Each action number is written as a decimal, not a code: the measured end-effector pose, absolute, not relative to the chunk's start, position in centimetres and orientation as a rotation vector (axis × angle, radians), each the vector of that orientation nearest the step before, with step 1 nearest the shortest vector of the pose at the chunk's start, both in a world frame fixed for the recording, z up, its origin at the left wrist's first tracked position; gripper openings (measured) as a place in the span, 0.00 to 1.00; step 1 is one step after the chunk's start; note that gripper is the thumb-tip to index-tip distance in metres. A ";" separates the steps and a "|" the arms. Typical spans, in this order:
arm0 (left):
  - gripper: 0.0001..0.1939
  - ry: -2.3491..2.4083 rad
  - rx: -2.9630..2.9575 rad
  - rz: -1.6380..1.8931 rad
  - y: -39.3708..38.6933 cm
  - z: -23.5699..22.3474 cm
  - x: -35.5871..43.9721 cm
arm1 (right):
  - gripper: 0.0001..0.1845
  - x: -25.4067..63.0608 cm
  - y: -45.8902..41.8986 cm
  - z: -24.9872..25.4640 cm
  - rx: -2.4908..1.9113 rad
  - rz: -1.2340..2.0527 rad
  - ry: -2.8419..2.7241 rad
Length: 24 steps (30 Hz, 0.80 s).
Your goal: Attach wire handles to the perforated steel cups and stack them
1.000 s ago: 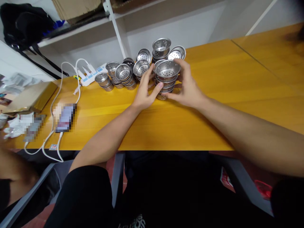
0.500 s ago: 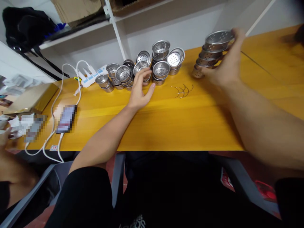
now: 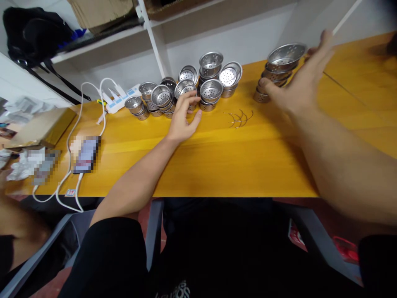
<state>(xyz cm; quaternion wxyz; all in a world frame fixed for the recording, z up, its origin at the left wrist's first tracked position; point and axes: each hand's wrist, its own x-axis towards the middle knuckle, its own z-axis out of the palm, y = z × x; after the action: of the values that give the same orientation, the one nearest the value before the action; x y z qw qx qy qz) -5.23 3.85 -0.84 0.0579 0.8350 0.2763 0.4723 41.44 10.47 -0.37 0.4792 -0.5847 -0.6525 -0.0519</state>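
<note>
On the right of the table stands a leaning stack of perforated metal cups (image 3: 285, 58). My right hand (image 3: 297, 89) is beside it, thumb and fingers spread apart; the thumb overlaps the stack's near side and the fingers are off its rim. Whether the thumb still touches cannot be made out. My left hand (image 3: 183, 120) is open in front of another group of perforated cups (image 3: 211, 90), fingers loosely curved, and seems to hold nothing. Between the hands lie several thin curved metal pieces (image 3: 239, 119).
A white power strip (image 3: 124, 98) with cables sits at the back left. A phone (image 3: 87, 155) on a charging cable lies nearer the front edge. At the far left are a cardboard box (image 3: 43, 128) and another person's arm (image 3: 18, 219). A shelf (image 3: 102, 43) runs behind.
My right hand has opened and drawn its fingers away from the stack of cups, which now stands on the table. My left hand has hardly moved.
</note>
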 end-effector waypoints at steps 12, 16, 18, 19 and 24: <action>0.32 1.275 2.290 1.311 3.1 -0.3 -5.4 | 0.46 30.7 0.1 4.5 -0.901 0.058 -1.908; 0.29 1.250 2.341 1.293 3.9 -0.6 -6.1 | 0.38 30.2 -0.2 4.1 -0.971 0.152 -1.935; 0.28 1.246 2.341 1.294 3.7 -0.3 -6.1 | 0.36 30.5 0.0 4.0 -0.947 0.131 -1.939; 0.28 1.245 2.342 1.299 3.6 -0.2 -6.1 | 0.36 30.6 0.1 4.0 -0.932 0.121 -1.937; 0.28 1.216 2.354 1.373 3.3 0.2 -6.0 | 0.36 30.9 0.3 3.9 -0.975 0.156 -1.922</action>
<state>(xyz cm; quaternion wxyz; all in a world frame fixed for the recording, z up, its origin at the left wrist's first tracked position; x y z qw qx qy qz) -6.03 3.35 0.22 0.0788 0.7864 0.4061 0.4587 30.90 0.27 3.91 0.4709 -0.3980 -0.7847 0.0635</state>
